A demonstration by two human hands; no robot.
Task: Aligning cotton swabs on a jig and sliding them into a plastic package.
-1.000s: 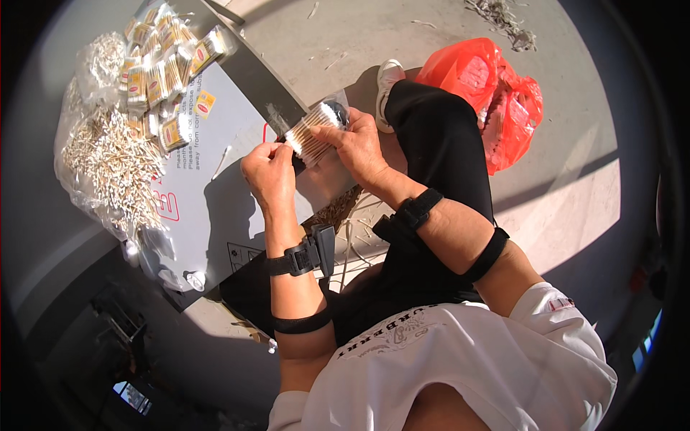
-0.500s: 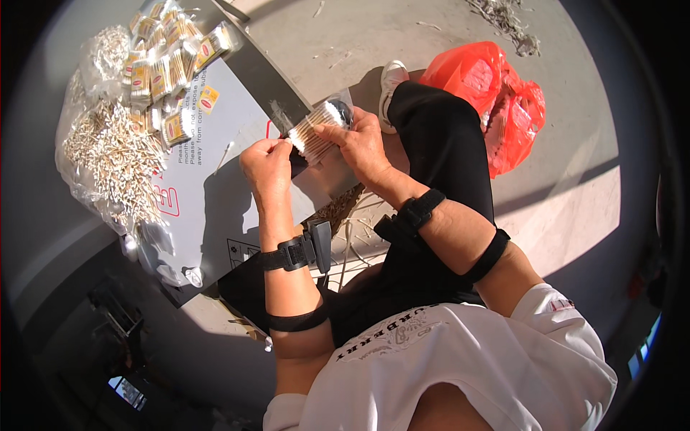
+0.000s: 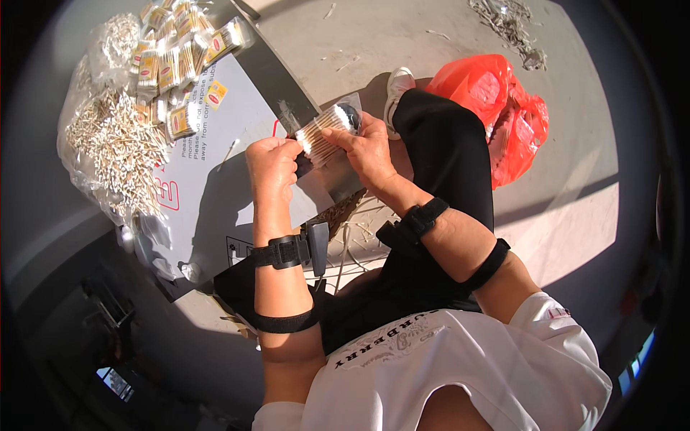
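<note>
A clear plastic packet of cotton swabs (image 3: 321, 140) is held up in front of me, its white tips in a row and a dark patch at its upper right end. My right hand (image 3: 370, 154) grips that end, thumb lying across the swabs. At the packet's left end, my left hand (image 3: 273, 169) is closed, with thumb and forefinger pinched against the edge. Exactly what lies between those fingertips is too small to see. Left of my hands, a big heap of loose cotton swabs (image 3: 118, 154) spills from a clear bag on a grey printed board.
Several filled swab packets (image 3: 172, 61) are piled beyond the heap. A loose yellow label card (image 3: 215, 95) and a single swab (image 3: 228, 151) lie on the grey board (image 3: 237, 187). Red plastic bags (image 3: 474, 86) stand on the floor beyond my leg. Scraps (image 3: 510, 32) litter the far floor.
The whole view has shifted slightly, so most things appear a little lower and to the right. Both hands keep their hold at the packet's two ends, and the left fist has turned slightly.
</note>
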